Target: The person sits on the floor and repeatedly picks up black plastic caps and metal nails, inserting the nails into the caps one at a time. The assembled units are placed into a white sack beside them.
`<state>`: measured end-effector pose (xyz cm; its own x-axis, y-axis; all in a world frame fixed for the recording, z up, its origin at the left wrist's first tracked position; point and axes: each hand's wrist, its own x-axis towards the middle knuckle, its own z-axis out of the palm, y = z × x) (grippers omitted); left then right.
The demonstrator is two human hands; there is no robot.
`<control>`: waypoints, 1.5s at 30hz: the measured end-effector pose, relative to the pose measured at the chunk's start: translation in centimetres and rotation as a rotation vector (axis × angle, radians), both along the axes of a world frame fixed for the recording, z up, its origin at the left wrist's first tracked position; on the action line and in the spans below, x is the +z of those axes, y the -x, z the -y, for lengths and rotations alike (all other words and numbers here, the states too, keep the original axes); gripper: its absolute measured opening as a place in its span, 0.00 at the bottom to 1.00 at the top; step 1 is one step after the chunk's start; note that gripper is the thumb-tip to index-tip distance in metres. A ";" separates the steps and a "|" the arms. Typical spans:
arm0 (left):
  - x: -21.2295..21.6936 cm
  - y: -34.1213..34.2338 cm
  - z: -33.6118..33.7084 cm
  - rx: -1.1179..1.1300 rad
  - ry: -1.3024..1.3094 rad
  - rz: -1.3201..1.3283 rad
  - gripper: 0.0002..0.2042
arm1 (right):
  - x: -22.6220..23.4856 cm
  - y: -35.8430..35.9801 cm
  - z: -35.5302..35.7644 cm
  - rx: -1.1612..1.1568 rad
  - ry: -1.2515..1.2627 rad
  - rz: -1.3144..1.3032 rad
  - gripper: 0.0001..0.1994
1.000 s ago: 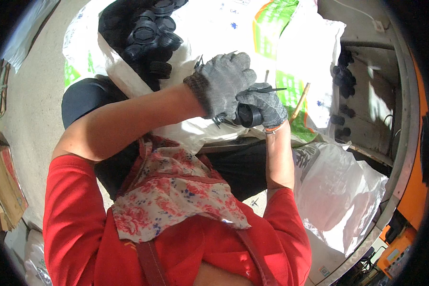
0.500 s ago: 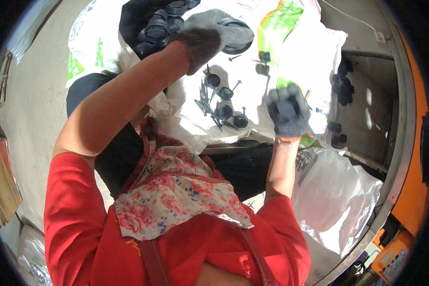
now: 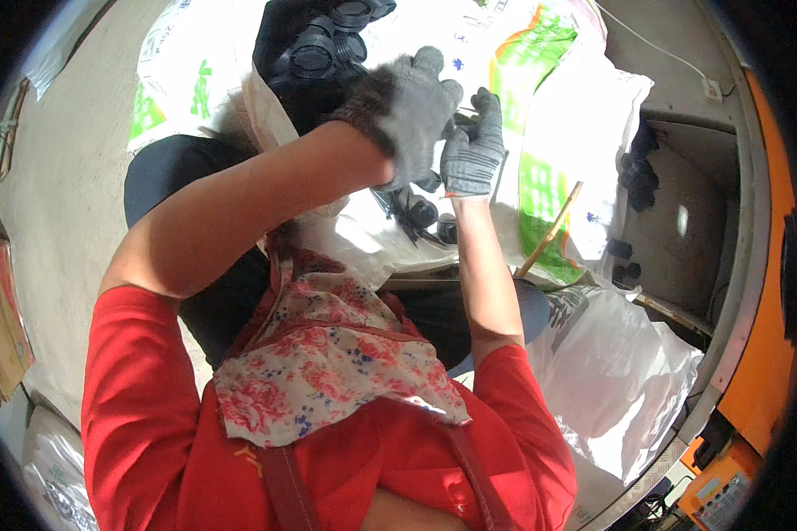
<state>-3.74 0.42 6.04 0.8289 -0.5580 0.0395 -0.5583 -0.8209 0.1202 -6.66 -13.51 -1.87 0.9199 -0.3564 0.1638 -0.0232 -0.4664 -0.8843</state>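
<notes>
My left hand (image 3: 413,111), in a grey knitted glove, is over the white sacking with its fingers curled, slightly blurred. Beside it my right hand (image 3: 475,150), gloved alike, has its fingers bent toward the left one. A small dark bit shows between the two hands; its kind is hidden by the fingers. Just below the left hand lie small black round parts (image 3: 421,211) and thin dark pins (image 3: 386,203), partly covered by the hand. Larger black ribbed round parts (image 3: 313,55) are heaped in a dark opening beyond my left forearm.
A thin wooden stick (image 3: 551,228) lies on the green-printed sack (image 3: 540,177). More black parts (image 3: 638,173) sit near the grey bin at the right. Clear plastic sheeting (image 3: 624,372) is at the lower right, with an orange machine (image 3: 735,478) beyond it.
My right hand has moved left and up beside my left hand, uncovering the stick. The left hand has shifted slightly down. The large black round part formerly at it is now out of sight.
</notes>
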 end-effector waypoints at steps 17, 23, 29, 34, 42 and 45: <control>-3.5 -1.3 -1.3 -0.070 0.319 -0.168 0.23 | -9.9 2.1 8.3 0.442 0.673 -0.793 0.21; -4.8 -0.4 1.6 -0.058 0.656 -0.083 0.32 | 0.5 4.7 9.6 0.407 -0.562 -0.372 0.18; -4.1 -1.3 1.9 -0.082 0.784 -0.856 0.21 | 4.4 5.7 7.8 0.439 -0.253 -0.351 0.23; -3.5 -0.1 2.3 -0.254 0.695 -0.426 0.13 | 3.1 5.7 6.7 0.408 0.154 -0.084 0.23; -5.5 -0.3 1.9 -0.404 0.932 -1.069 0.34 | 2.7 6.0 7.2 0.382 0.311 0.321 0.16; -6.2 -0.1 2.4 -0.339 0.878 -1.074 0.24 | 4.4 5.4 6.5 0.462 0.648 0.349 0.13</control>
